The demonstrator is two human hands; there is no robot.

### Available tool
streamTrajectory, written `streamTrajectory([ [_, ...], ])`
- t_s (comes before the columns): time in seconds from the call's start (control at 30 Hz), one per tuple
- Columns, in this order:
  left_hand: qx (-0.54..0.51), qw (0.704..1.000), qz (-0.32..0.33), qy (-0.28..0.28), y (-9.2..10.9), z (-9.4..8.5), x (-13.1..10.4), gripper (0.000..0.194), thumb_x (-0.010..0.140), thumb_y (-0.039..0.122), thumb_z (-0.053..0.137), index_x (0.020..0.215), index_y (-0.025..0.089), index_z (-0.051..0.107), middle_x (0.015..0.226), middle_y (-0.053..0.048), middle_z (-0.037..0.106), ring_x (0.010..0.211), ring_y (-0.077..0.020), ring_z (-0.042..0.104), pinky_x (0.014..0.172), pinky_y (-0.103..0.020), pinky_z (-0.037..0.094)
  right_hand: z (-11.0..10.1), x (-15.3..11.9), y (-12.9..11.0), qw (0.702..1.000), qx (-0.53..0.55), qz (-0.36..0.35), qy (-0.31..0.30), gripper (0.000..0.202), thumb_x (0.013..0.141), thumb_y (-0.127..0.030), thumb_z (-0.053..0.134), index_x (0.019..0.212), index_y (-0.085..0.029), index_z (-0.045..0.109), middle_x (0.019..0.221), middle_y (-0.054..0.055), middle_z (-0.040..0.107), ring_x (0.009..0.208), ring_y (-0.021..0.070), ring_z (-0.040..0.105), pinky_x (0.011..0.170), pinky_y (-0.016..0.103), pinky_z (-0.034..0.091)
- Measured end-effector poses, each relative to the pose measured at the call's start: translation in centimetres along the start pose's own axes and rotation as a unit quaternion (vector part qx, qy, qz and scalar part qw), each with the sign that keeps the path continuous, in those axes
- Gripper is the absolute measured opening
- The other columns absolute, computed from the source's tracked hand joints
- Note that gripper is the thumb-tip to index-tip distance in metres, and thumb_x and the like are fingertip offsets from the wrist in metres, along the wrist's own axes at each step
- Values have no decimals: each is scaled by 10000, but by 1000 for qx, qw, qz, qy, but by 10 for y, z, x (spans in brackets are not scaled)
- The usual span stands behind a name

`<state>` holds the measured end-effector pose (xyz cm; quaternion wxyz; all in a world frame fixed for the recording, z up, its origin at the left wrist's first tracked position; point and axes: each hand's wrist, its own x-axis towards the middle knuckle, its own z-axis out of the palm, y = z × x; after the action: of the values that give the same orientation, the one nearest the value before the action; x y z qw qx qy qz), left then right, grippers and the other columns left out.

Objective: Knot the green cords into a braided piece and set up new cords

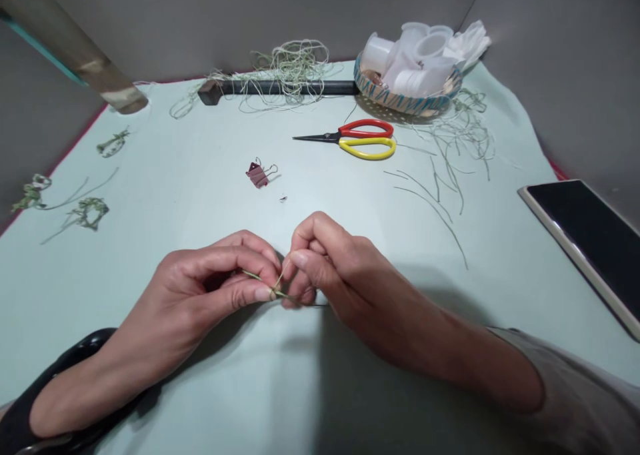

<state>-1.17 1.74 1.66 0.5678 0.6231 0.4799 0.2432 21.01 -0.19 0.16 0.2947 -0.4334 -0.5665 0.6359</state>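
Observation:
My left hand (215, 281) is closed, its thumb and forefinger pinching a thin green cord (281, 294) at what looks like a small knot. Beside it, my right hand (330, 261) pinches a strand of the same cord between thumb and forefinger and draws it up from the knot. Another end of the cord runs right, beneath my right fingers. Beyond the hands lie a dark red binder clip (258, 174) and a tiny metal piece (283, 199) too small to name. Scissors (367, 139) with one red and one yellow handle rest farther back, blades pointing left.
A basket (407, 101) holding white plastic spools stands at the back right, near a dark bar (280, 88) under tangled cord (295, 65). Cut cord pieces (440, 208) lie right, by a phone (590, 241). Knotted cord pieces (90, 213) and a slanted post (85, 48) are left.

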Motion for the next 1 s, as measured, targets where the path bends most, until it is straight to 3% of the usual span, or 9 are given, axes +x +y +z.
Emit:
streamTrajectory([
  [0.07,26,999,28,12,2,1,-1,174,897,264,841,728,297,866,871,-20,746,849,-180,674,751,-255,517,4,0,0,1000,17,14,8,154,1073,-174,482,942,-253,465,756,-65,637,681,129,596,656,288,437],
  [0.17,57,996,64,37,3,1,-2,154,898,288,853,746,298,875,911,-20,745,854,-175,648,712,-243,501,8,0,0,999,20,19,28,169,1095,-219,486,929,-249,497,731,-64,609,691,138,542,647,295,400],
  [0.33,54,993,78,65,-4,0,-4,164,903,293,872,747,345,872,868,2,775,1074,-203,677,811,-206,510,8,1,2,993,93,79,-3,150,1057,-167,526,925,-229,559,710,-78,575,681,113,490,642,263,371],
  [0.47,31,995,74,52,-6,2,-4,161,925,357,878,764,356,876,1038,23,851,1064,-202,711,898,-237,546,7,5,2,979,171,94,-57,173,1043,-173,566,873,-198,591,693,-75,586,572,78,402,568,256,314],
  [0.6,7,995,100,23,-2,4,-2,150,944,365,872,796,338,876,849,5,838,987,-214,726,897,-274,585,6,8,-3,967,194,140,-86,236,945,-118,594,720,-185,578,616,-72,522,534,72,388,529,254,285],
  [0.77,-54,996,69,-8,-3,3,-5,152,965,328,851,816,298,841,880,12,799,848,-175,711,843,-262,610,3,7,-9,967,165,166,-105,258,959,-181,623,705,-189,577,593,-79,460,550,78,363,534,245,283],
  [0.83,-74,996,40,3,-4,3,-5,145,951,343,866,818,295,836,896,10,788,873,-175,724,848,-252,615,2,7,-10,970,159,161,-93,233,966,-163,632,747,-191,560,619,-83,488,561,70,380,538,234,292],
  [0.9,-91,995,13,31,-3,3,-5,154,916,373,900,807,286,834,887,10,773,849,-157,713,748,-204,592,2,6,-10,971,163,164,-64,128,994,-176,637,883,-199,576,621,-98,506,549,70,379,532,225,295],
  [1.0,-135,990,-18,41,0,6,-2,176,866,380,941,792,265,832,879,21,759,623,-79,606,552,-160,501,1,6,-7,972,176,155,-19,60,1041,-219,619,1088,-221,583,602,-123,493,513,76,349,510,217,298],
])
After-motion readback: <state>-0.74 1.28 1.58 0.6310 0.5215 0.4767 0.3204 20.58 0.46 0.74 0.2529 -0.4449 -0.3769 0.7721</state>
